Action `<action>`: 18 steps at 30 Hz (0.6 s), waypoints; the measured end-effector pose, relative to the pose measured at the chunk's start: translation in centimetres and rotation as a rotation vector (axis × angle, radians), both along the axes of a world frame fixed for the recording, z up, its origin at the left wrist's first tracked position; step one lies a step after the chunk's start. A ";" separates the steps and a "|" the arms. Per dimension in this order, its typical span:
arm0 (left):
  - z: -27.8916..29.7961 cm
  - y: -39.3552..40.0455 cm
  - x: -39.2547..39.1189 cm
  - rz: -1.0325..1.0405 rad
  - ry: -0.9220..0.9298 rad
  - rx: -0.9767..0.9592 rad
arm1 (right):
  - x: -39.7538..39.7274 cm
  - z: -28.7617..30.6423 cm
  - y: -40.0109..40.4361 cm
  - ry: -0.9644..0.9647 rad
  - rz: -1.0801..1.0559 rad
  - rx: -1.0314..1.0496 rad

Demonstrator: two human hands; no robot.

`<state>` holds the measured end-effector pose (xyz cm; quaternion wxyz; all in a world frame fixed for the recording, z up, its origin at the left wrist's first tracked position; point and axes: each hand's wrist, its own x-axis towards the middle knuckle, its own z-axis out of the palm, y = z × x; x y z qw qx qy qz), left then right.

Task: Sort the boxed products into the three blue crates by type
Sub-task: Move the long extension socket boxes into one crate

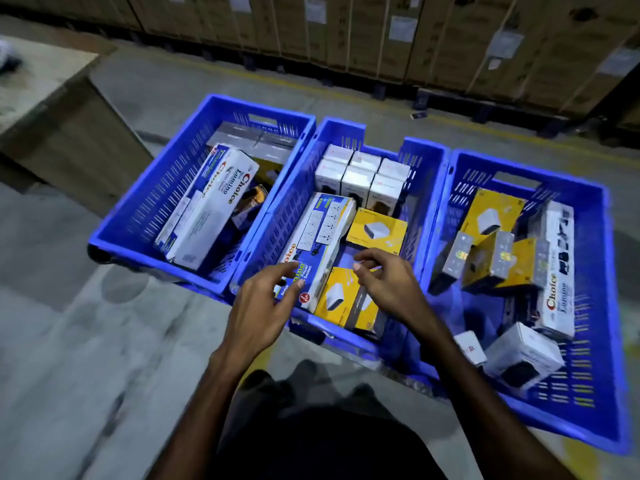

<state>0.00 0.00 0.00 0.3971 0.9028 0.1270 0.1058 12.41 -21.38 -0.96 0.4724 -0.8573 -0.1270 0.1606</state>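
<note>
Three blue crates stand side by side on the floor: left crate (138, 216), middle crate (273, 216), right crate (602, 306). The middle crate holds several white boxes (356, 174) at its far end, a long Choice power-socket box (318, 237) and two yellow boxes (377, 230). My left hand (263, 306) hovers with fingers apart at the near end of the long box, fingertips touching it. My right hand (388, 282) is over the near yellow box (343, 303), fingers curled and holding nothing. Long Choice boxes (214, 202) fill the left crate. The right crate mixes yellow, white and long boxes.
Stacked cardboard cartons (450, 39) line the back along a yellow floor stripe. A wooden table or pallet stack (52, 109) stands at the left. Grey concrete floor (86, 341) surrounds the crates. My legs and shoes (311, 393) are just below the middle crate.
</note>
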 end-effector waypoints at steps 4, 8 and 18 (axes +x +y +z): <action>-0.8 1.0 1.3 -0.009 0.055 -0.066 | 2.2 -2.4 3.7 0.254 0.019 -0.088; -1.8 2.9 3.0 -0.075 0.100 -0.065 | 4.1 -4.8 7.6 0.434 -0.143 -0.078; -2.7 7.0 5.2 -0.198 0.104 -0.036 | 4.9 -11.0 13.6 0.483 -0.448 -0.078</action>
